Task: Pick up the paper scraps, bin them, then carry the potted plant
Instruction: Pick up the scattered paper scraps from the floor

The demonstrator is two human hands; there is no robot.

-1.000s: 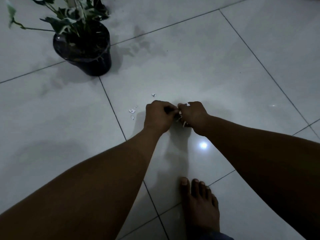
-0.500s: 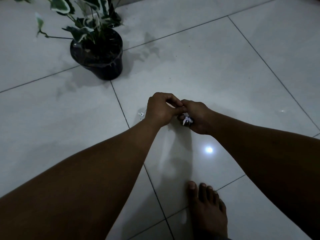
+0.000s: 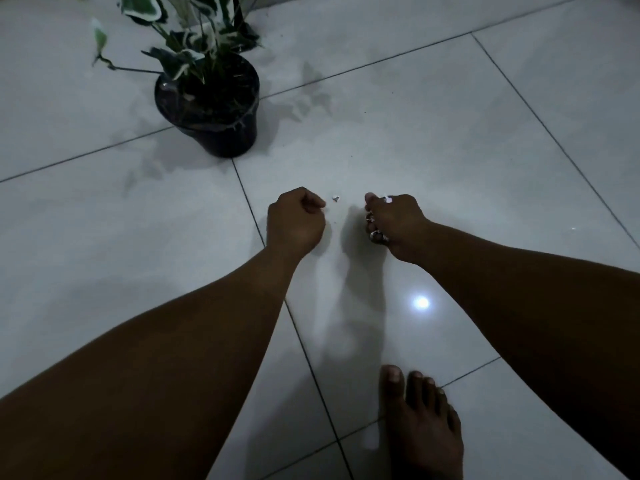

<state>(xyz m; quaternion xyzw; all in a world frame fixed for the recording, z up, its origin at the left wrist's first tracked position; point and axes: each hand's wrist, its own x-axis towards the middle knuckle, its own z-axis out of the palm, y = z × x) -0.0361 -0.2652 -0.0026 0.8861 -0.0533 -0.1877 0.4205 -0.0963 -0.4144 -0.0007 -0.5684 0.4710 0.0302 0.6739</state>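
Observation:
My right hand (image 3: 394, 223) is curled round a bunch of white paper scraps (image 3: 375, 235), bits of which show between its fingers and at its knuckles. My left hand (image 3: 294, 220) hovers low over the floor with its fingers curled; whether it pinches anything is hidden. One small paper scrap (image 3: 335, 198) lies on the tile between the two hands. The potted plant (image 3: 211, 105), a black pot with green-and-white leaves, stands upright on the floor up and to the left of my left hand.
The floor is glossy white tile (image 3: 450, 133) with dark grout lines and a bright light reflection (image 3: 421, 302). My bare foot (image 3: 419, 420) stands at the bottom right. No bin is in view.
My hands, which touched over the scraps, have drawn apart. The right keeps the gathered scraps. The view has shifted so the plant sits nearer the middle.

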